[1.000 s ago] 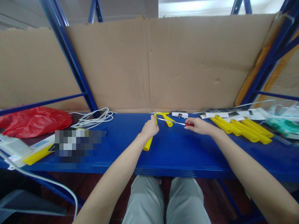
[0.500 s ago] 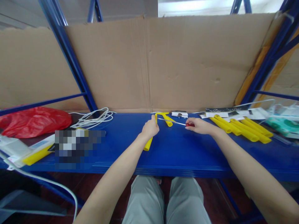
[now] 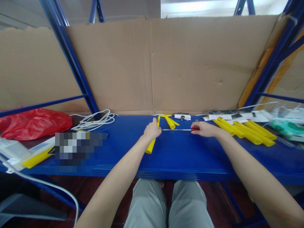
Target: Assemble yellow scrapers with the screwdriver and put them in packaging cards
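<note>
Left hand (image 3: 152, 131) grips one yellow tube (image 3: 151, 145); right hand (image 3: 204, 129) pinches a red-handled rod (image 3: 180, 129) pointed at it. Tube pile (image 3: 244, 130) beyond right hand untouched.

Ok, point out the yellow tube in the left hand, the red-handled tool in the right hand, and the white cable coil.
yellow tube (image 3: 150, 147), head view, lower end below the left hand.
red-handled tool (image 3: 177, 129), head view, mid metal shaft.
white cable coil (image 3: 99, 120), head view, middle of the loops.
</note>
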The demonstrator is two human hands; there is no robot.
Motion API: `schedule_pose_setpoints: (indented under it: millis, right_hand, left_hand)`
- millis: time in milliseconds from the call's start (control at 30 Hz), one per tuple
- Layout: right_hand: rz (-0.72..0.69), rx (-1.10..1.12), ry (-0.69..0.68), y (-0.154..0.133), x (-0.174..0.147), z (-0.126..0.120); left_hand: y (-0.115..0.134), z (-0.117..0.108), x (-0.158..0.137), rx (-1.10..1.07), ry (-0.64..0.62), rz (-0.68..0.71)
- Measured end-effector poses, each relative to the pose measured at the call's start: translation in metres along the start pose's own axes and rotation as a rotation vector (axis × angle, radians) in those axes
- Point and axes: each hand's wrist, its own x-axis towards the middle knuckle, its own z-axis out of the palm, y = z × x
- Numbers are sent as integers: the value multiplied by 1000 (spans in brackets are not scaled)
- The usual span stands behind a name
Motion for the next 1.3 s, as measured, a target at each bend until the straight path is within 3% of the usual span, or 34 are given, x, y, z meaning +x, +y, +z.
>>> schedule_pose_setpoints:
  millis: [200,933,1300]
  right_hand:
    - [-13,-9,1,4,0,0]
    - [78,-45,-129,3,0,-2]
    - [139,-140,-139,9,1,-1]
  left_hand:
    - [-2,4,4,-84,-24,-9]
    - [-9,7,8,-39,38,-24]
    - [-20,13,23,-190,103,-106]
